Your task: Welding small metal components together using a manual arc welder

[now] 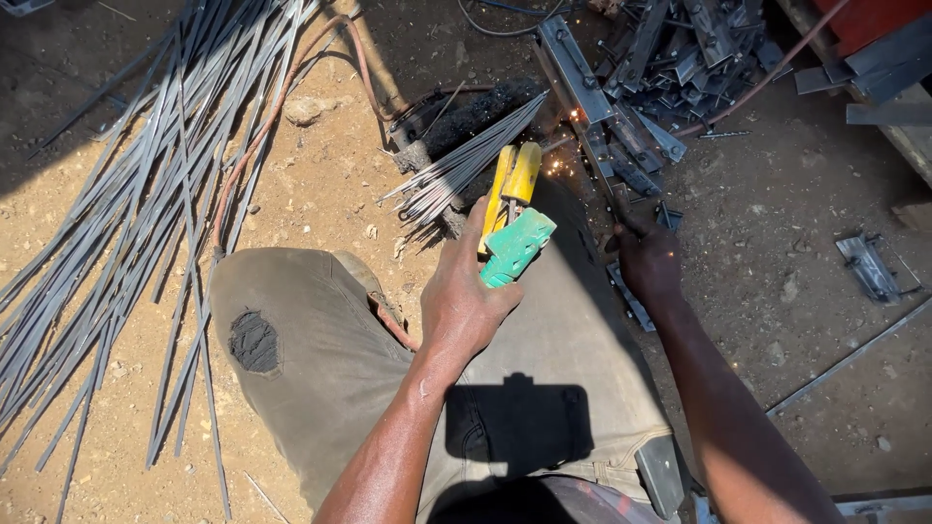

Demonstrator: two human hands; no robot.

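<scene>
Yellow-and-green electrode holder (513, 209) upright over knee, tip at sparking steel bar (594, 146)

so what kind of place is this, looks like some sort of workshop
Most likely an open-air welding or metal fabrication yard on bare dirt ground. Long steel strips lie in a loose pile, a bundle of welding rods sits nearby, and the left hand holds a yellow and green electrode holder beside sparks.

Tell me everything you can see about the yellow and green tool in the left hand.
The electrode holder is a clamp-type welding tool with yellow jaw covers and a worn, chipped green handle, seemingly plastic. The left hand grips the handle, pointing the jaws away, above the knee. Sparks glow just beyond its tip, near the metal strip. A bundle of welding rods lies beside it.
</scene>
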